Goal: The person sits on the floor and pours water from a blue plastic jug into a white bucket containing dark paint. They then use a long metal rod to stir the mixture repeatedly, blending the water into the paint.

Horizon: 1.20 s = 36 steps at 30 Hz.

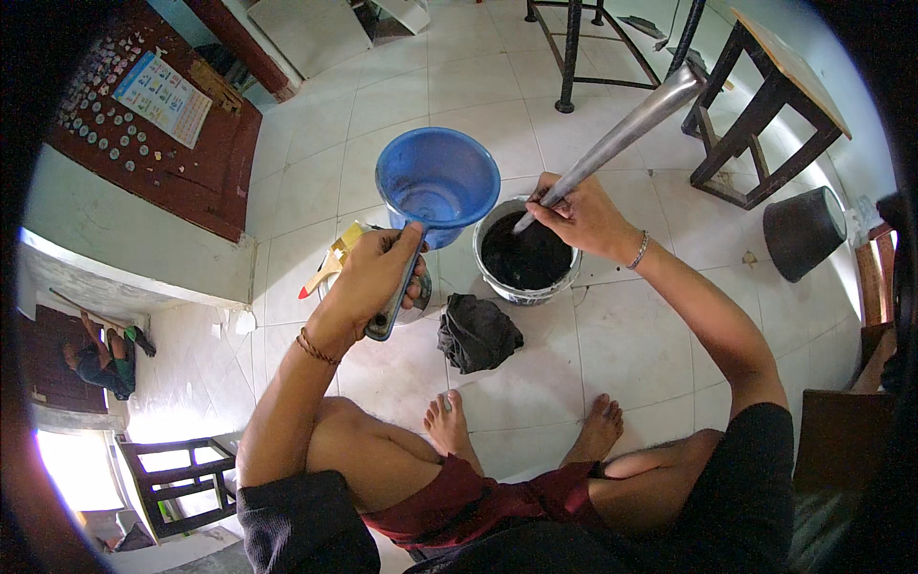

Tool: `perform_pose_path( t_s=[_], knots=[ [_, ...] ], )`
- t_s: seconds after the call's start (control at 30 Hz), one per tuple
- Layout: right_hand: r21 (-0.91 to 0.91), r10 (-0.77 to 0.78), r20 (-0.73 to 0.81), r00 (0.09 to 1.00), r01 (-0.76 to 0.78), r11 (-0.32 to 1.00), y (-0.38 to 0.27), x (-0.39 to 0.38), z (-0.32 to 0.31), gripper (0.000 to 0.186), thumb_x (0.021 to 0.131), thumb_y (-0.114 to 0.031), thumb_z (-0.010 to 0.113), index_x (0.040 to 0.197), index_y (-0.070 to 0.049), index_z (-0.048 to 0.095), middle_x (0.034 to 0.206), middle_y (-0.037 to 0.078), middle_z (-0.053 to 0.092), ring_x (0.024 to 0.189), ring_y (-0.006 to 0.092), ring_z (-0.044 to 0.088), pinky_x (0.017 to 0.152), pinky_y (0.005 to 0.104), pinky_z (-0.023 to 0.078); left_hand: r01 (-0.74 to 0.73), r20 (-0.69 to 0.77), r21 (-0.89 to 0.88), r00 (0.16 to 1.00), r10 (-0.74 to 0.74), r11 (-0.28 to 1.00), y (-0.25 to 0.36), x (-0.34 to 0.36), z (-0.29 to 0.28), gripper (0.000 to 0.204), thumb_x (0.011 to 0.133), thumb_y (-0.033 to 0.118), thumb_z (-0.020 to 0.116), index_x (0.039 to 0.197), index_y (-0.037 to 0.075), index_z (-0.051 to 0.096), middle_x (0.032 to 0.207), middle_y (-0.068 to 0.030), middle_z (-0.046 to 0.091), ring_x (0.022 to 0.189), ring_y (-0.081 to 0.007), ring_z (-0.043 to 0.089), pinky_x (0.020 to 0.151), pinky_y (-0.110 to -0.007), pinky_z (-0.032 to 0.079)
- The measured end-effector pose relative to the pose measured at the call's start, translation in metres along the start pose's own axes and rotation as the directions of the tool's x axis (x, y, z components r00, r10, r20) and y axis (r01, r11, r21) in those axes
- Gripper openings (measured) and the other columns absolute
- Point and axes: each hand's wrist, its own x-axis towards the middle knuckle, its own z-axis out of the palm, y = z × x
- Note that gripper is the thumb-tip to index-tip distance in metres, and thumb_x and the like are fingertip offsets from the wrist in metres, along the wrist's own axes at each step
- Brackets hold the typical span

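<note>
My left hand (375, 273) is closed round the handle of a blue plastic dipper (442, 163), holding it above the floor with its bowl pointing away from me. In my right hand (585, 222) is a long grey metal pipe (631, 124). The pipe slants up to the right, its lower end inside a white bucket (547, 295). Black material (524, 256) lies in that bucket; whether it is powder or paste I cannot tell. A crumpled black cloth (478, 335) rests on the floor nearer me. Partly hidden behind my left hand are a paintbrush (335, 258) and a container (421, 298).
A dark-legged wooden stool (765, 105) and a tipped black bucket (805, 234) are on the right. Black metal frame legs (571, 57) stand at the back. A brown door (206, 182) is at left, with another person (107, 364) sitting farther off and a dark chair (186, 478) below.
</note>
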Motion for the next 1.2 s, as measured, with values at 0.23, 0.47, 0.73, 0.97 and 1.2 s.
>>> perform_pose_path(
  t_s=[0.23, 0.47, 0.73, 0.97, 1.2],
  knots=[
    [0.056, 0.064, 0.105, 0.992, -0.070, 0.996, -0.009, 0.003, -0.007, 0.020, 0.092, -0.019, 0.072, 0.092, 0.000, 0.068, 0.064, 0.015, 0.067, 0.053, 0.0258, 0.067, 0.054, 0.0389, 0.052, -0.009, 0.044, -0.065, 0.999, 0.012, 0.998, 0.005, -0.005, -0.001, 0.046, 0.107, 0.042, 0.054, 0.101, -0.003, 0.062, 0.077, -0.0015, 0.058, 0.056, -0.0086, 0.056, 0.048, -0.026, 0.048],
    [-0.001, 0.026, -0.045, 0.999, -0.026, 1.000, -0.004, 0.000, 0.004, 0.020, 0.095, -0.020, 0.070, 0.091, -0.001, 0.067, 0.063, 0.014, 0.066, 0.052, 0.0266, 0.065, 0.056, 0.0397, 0.053, -0.008, 0.007, -0.058, 1.000, 0.008, 0.998, 0.010, -0.009, 0.000, 0.045, 0.107, 0.042, 0.055, 0.100, -0.002, 0.062, 0.077, -0.0011, 0.057, 0.056, -0.0086, 0.056, 0.048, -0.025, 0.048],
    [-0.021, 0.032, 0.077, 0.997, -0.031, 0.999, -0.008, -0.005, -0.005, 0.019, 0.093, -0.018, 0.074, 0.088, -0.001, 0.066, 0.068, 0.009, 0.069, 0.053, 0.0189, 0.066, 0.051, 0.0326, 0.050, -0.016, -0.023, -0.056, 1.000, 0.015, 0.998, 0.006, -0.009, -0.002, 0.046, 0.107, 0.043, 0.055, 0.099, -0.002, 0.062, 0.075, -0.0012, 0.058, 0.055, -0.0085, 0.056, 0.047, -0.025, 0.047],
    [0.072, 0.064, -0.097, 0.993, -0.058, 0.996, -0.006, -0.003, 0.011, 0.018, 0.093, -0.018, 0.071, 0.086, -0.003, 0.065, 0.060, 0.011, 0.063, 0.050, 0.0259, 0.063, 0.049, 0.0399, 0.047, -0.019, 0.002, -0.054, 1.000, 0.019, 0.998, 0.006, -0.007, -0.001, 0.046, 0.107, 0.042, 0.055, 0.100, -0.003, 0.062, 0.075, -0.0018, 0.058, 0.055, -0.0088, 0.056, 0.046, -0.025, 0.047],
    [-0.126, -0.077, 0.028, 0.997, 0.080, 0.989, -0.004, -0.007, -0.001, 0.019, 0.093, -0.018, 0.071, 0.086, -0.002, 0.065, 0.060, 0.012, 0.064, 0.050, 0.0271, 0.064, 0.050, 0.0412, 0.048, -0.011, 0.013, -0.065, 1.000, 0.012, 0.998, 0.007, -0.010, 0.001, 0.045, 0.107, 0.041, 0.056, 0.100, -0.003, 0.062, 0.075, -0.0019, 0.057, 0.055, -0.0092, 0.055, 0.046, -0.025, 0.047]
  ],
)
